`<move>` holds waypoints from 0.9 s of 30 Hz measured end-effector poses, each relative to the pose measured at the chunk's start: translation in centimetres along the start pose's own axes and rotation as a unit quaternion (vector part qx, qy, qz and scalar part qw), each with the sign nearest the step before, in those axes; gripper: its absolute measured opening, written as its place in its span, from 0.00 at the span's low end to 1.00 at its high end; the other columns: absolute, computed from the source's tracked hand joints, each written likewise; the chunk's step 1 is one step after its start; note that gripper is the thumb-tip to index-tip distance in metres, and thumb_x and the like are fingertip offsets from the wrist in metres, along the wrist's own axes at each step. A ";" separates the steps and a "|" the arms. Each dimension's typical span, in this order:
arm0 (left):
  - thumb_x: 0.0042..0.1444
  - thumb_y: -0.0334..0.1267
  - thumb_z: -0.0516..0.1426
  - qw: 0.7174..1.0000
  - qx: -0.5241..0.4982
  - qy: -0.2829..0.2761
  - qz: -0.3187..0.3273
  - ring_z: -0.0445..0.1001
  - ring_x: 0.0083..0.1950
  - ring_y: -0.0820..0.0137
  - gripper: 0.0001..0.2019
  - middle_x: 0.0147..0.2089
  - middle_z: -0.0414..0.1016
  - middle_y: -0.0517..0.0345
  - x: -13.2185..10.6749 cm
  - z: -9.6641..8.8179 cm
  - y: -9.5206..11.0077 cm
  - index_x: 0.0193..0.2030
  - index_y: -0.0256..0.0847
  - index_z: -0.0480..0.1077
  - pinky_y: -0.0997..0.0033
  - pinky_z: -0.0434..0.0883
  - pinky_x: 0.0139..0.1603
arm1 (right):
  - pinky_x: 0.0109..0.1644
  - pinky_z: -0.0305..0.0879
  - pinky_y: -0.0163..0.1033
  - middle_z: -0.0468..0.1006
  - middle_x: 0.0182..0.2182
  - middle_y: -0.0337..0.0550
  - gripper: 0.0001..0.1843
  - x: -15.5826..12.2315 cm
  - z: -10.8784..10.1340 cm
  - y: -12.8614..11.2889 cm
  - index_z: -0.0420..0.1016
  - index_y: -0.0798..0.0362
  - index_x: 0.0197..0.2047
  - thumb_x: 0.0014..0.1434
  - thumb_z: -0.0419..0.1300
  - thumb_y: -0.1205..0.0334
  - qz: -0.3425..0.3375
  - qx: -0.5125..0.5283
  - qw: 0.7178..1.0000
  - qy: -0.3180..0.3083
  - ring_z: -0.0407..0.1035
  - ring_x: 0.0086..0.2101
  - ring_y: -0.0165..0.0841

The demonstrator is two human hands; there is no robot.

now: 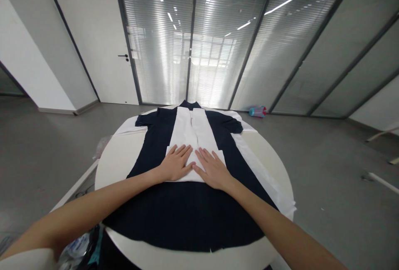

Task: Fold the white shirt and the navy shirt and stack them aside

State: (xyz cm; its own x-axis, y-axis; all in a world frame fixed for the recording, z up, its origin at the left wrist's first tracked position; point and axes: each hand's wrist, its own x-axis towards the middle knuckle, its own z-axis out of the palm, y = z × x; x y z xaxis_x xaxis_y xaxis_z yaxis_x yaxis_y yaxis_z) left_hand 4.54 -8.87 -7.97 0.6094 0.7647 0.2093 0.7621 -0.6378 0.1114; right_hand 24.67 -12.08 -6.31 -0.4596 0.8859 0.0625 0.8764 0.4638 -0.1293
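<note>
A dark navy short-sleeved shirt point(187, 214) lies spread on a round white table, its collar at the far edge. On top of it rests a folded white cloth point(183, 128), narrow toward the collar and wider near the middle, where it looks like folded fabric. My left hand point(176, 163) lies flat on the wide part of this white cloth, fingers spread. Beside it, my right hand point(212, 168) presses flat on the same part, fingers apart, the two thumbs almost meeting. Neither hand grips anything. More white fabric point(255, 170) shows under the shirt along the right.
The round white table point(109, 162) stands before a glass partition point(212, 45) with blinds. A white door point(96, 54) is at the back left. On the floor by the glass lies a blue and red object point(257, 111). Plastic bags point(76, 249) sit low at the left.
</note>
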 end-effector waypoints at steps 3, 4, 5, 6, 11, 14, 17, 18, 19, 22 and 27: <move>0.69 0.58 0.41 1.000 -0.004 0.004 -0.005 0.50 0.75 0.55 0.35 0.74 0.53 0.44 -0.6 0.2 -0.6 0.73 0.36 0.53 0.49 0.46 0.73 | 0.72 0.40 0.54 0.48 0.72 0.56 0.46 -1.1 0.1 1.7 0.51 0.60 0.74 0.68 0.33 0.33 0.024 -0.003 1.000 -0.008 0.42 0.71 0.43; 0.68 0.59 0.40 1.000 -0.006 0.003 -0.007 0.50 0.75 0.55 0.36 0.74 0.52 0.44 -0.7 0.1 -0.7 0.73 0.36 0.53 0.49 0.45 0.73 | 0.72 0.41 0.54 0.47 0.72 0.56 0.46 -1.4 0.2 2.4 0.51 0.60 0.74 0.67 0.33 0.33 0.038 -0.006 0.999 -0.012 0.41 0.71 0.44; 0.68 0.60 0.39 1.000 -0.007 0.001 -0.008 0.49 0.75 0.55 0.36 0.74 0.52 0.43 -0.8 0.1 -0.7 0.73 0.36 0.53 0.50 0.45 0.73 | 0.72 0.41 0.55 0.46 0.72 0.56 0.47 -1.7 0.2 3.0 0.51 0.60 0.74 0.67 0.34 0.32 0.052 -0.008 0.998 -0.016 0.41 0.71 0.44; 0.68 0.60 0.39 1.000 -0.008 -0.001 -0.009 0.49 0.75 0.55 0.37 0.74 0.52 0.43 -0.8 0.1 -0.8 0.73 0.36 0.53 0.50 0.44 0.73 | 0.72 0.41 0.56 0.45 0.72 0.56 0.46 -2.0 0.2 3.6 0.50 0.59 0.74 0.67 0.34 0.32 0.065 -0.008 0.998 -0.020 0.40 0.71 0.44; 0.68 0.60 0.39 1.000 -0.004 -0.008 -0.012 0.48 0.76 0.55 0.37 0.74 0.51 0.43 -0.8 0.0 -0.7 0.74 0.35 0.52 0.51 0.43 0.74 | 0.72 0.38 0.57 0.43 0.73 0.57 0.46 -2.7 0.2 4.5 0.47 0.60 0.75 0.67 0.35 0.34 0.090 -0.003 0.995 -0.033 0.38 0.71 0.44; 0.68 0.59 0.40 1.000 -0.002 -0.021 -0.006 0.49 0.75 0.54 0.37 0.74 0.51 0.42 -0.6 -0.3 -0.6 0.74 0.34 0.52 0.50 0.45 0.73 | 0.72 0.38 0.57 0.42 0.73 0.56 0.46 -2.6 0.2 4.3 0.46 0.60 0.75 0.67 0.34 0.33 0.089 -0.002 0.995 -0.034 0.37 0.71 0.44; 0.67 0.61 0.41 0.999 -0.002 -0.033 -0.008 0.50 0.75 0.52 0.37 0.74 0.52 0.41 -0.1 -0.9 -0.6 0.73 0.34 0.54 0.48 0.47 0.73 | 0.72 0.39 0.59 0.42 0.73 0.56 0.46 -2.6 0.3 4.4 0.47 0.60 0.74 0.67 0.35 0.33 0.086 0.004 0.996 -0.028 0.38 0.71 0.45; 0.67 0.62 0.41 0.999 -0.005 -0.030 -0.010 0.50 0.75 0.52 0.38 0.74 0.52 0.42 0.1 -1.1 -0.6 0.72 0.35 0.55 0.47 0.47 0.73 | 0.72 0.39 0.59 0.43 0.73 0.56 0.46 -2.6 0.5 4.5 0.48 0.60 0.74 0.67 0.35 0.33 0.084 0.008 0.996 -0.025 0.38 0.71 0.45; 0.67 0.62 0.41 1.000 -0.008 -0.024 -0.009 0.49 0.75 0.52 0.38 0.74 0.52 0.43 0.3 -1.2 -0.7 0.72 0.36 0.56 0.46 0.47 0.73 | 0.72 0.38 0.59 0.43 0.73 0.56 0.46 -2.6 0.6 4.6 0.49 0.60 0.74 0.67 0.36 0.33 0.082 0.013 0.996 -0.020 0.38 0.71 0.46; 0.67 0.63 0.41 1.000 -0.022 -0.003 0.012 0.44 0.77 0.53 0.36 0.76 0.48 0.48 0.5 -1.4 -1.5 0.73 0.41 0.54 0.46 0.45 0.73 | 0.72 0.36 0.61 0.43 0.73 0.56 0.43 -2.8 1.0 4.9 0.48 0.58 0.75 0.68 0.39 0.35 0.083 0.042 0.995 0.030 0.36 0.71 0.47; 0.67 0.61 0.42 0.998 -0.038 -0.033 0.037 0.46 0.76 0.54 0.35 0.75 0.50 0.48 0.0 -1.3 -3.1 0.74 0.43 0.53 0.46 0.46 0.73 | 0.72 0.42 0.59 0.48 0.72 0.55 0.37 -1.9 0.6 5.7 0.46 0.53 0.75 0.69 0.44 0.45 0.084 0.120 0.974 0.174 0.42 0.71 0.44</move>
State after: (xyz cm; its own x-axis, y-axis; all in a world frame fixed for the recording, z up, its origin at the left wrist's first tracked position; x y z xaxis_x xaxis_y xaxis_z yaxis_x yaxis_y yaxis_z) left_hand 1.93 -7.00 -7.02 0.6789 0.7174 0.1562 0.6968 -0.6966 0.1710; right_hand 30.42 -11.12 -7.73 -0.1990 0.9163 0.3474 0.8570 0.3347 -0.3919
